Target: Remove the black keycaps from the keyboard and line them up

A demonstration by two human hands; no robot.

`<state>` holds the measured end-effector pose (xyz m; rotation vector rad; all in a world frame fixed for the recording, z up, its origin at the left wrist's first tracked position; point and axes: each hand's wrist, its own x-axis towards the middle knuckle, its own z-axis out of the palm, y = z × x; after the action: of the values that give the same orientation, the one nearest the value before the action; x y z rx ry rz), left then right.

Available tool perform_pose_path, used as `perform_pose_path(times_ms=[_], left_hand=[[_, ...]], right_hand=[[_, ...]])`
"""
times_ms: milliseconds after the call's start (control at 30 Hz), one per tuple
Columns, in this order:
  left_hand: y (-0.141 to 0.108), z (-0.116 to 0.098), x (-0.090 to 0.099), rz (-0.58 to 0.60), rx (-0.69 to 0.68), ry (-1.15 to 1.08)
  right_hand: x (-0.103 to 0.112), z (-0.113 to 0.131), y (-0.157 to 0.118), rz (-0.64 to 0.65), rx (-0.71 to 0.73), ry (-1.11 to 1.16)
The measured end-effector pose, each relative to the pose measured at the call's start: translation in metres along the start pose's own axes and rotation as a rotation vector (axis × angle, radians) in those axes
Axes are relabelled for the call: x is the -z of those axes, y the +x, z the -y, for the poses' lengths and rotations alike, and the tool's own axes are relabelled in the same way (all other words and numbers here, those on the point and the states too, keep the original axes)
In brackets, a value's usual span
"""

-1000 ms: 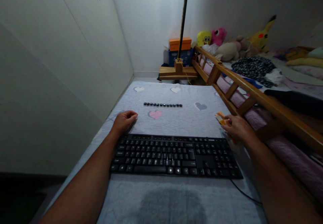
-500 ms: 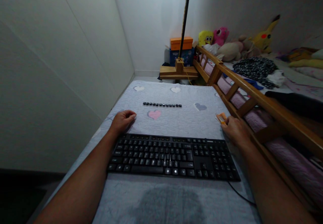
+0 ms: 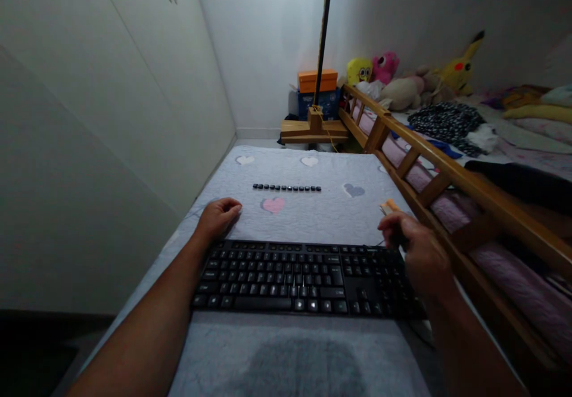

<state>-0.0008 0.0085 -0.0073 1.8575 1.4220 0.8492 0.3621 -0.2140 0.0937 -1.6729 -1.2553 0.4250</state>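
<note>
A black keyboard (image 3: 272, 278) lies across the cloth-covered surface. Beyond it, a row of several small black keycaps (image 3: 286, 188) runs left to right. My left hand (image 3: 218, 217) rests on the cloth by the keyboard's upper left corner, its fingers curled together with nothing visible in them. My right hand (image 3: 413, 245) is over the keyboard's right end with its fingers pinched. A thin dark line shows at the fingertips, too small to name. Just beyond that hand lies a small orange item (image 3: 392, 204) with pale thin sticks, partly hidden by the fingers.
The pale blue cloth (image 3: 308, 224) has heart prints. A wooden bed rail (image 3: 429, 149) runs close along the right side, with plush toys (image 3: 360, 71) behind it. White cabinet doors (image 3: 111, 117) rise on the left. A pole on a wooden base (image 3: 315, 126) stands at the far end.
My right hand has left the orange item and moved back toward me, over the keyboard's right end. My left hand has stayed in place. The view has shifted slightly.
</note>
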Motion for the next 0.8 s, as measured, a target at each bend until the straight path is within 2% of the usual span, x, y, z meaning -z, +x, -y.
perform_pose_path(times_ms=[133, 267, 433, 800], left_hand=[[-0.001, -0.001, -0.001, -0.003, -0.014, 0.001], [0.000, 0.000, -0.001, -0.007, -0.014, -0.030], [0.001, 0.002, -0.001, -0.003, -0.019, -0.021], [-0.002, -0.007, 0.000, -0.016, -0.012, -0.005]], right_hand=[[-0.029, -0.008, -0.016, 0.163, -0.059, 0.052], [-0.038, -0.009, -0.020, 0.270, 0.016, -0.094], [-0.041, -0.007, -0.024, 0.243, 0.063, -0.217], [-0.049, -0.016, -0.030, 0.234, 0.122, -0.278]])
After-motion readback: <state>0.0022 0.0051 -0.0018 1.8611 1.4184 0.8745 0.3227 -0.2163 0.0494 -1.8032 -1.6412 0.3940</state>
